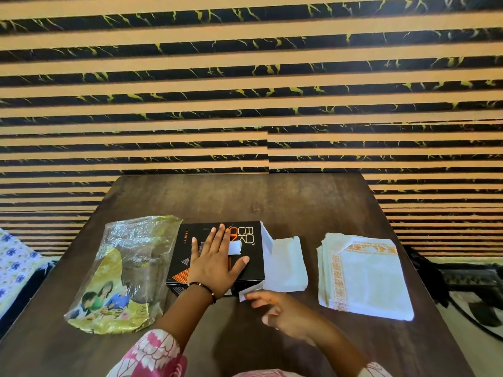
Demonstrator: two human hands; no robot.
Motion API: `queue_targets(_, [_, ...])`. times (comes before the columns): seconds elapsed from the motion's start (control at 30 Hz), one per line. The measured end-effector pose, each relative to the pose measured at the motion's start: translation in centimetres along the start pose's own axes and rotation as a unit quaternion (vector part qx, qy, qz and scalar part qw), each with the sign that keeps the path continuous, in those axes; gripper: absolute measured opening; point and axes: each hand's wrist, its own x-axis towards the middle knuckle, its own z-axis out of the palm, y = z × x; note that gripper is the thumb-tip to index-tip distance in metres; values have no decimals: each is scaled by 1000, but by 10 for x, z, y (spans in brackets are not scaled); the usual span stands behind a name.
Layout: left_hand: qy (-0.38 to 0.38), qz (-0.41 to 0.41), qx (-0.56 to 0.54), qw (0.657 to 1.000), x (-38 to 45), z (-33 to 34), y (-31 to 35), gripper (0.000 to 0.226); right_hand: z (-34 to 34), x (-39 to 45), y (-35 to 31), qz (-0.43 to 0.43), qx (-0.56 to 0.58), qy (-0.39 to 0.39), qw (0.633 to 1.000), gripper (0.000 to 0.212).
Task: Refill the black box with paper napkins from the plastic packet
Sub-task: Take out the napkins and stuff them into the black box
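Note:
The black box (246,238) with orange print lies flat in the middle of the dark wooden table (245,197). My left hand (215,261) rests flat on its top, fingers spread. The box's right end is open, with white flaps (288,263) spread on the table. My right hand (275,306) is at the box's near right corner, fingertips touching a small white flap (249,291). A stack of white napkins (364,278) with orange borders lies to the right. The clear and yellow plastic packet (122,273) lies left of the box.
A striped black and tan wall rises behind the table. A floral cloth (13,265) is at the far left, below table level. A patterned floor covering (473,284) shows at the right. Bare tabletop lies behind the box.

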Motion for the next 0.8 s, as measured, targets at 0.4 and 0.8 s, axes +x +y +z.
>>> queue_targets(0.4, [-73, 41, 60, 995, 6, -3, -5, 142, 4, 11, 2, 11, 57, -25, 998, 45])
queue_targets(0.8, [-70, 48, 62, 995, 5, -4, -6, 138, -22, 42, -5, -17, 86, 207, 974, 27])
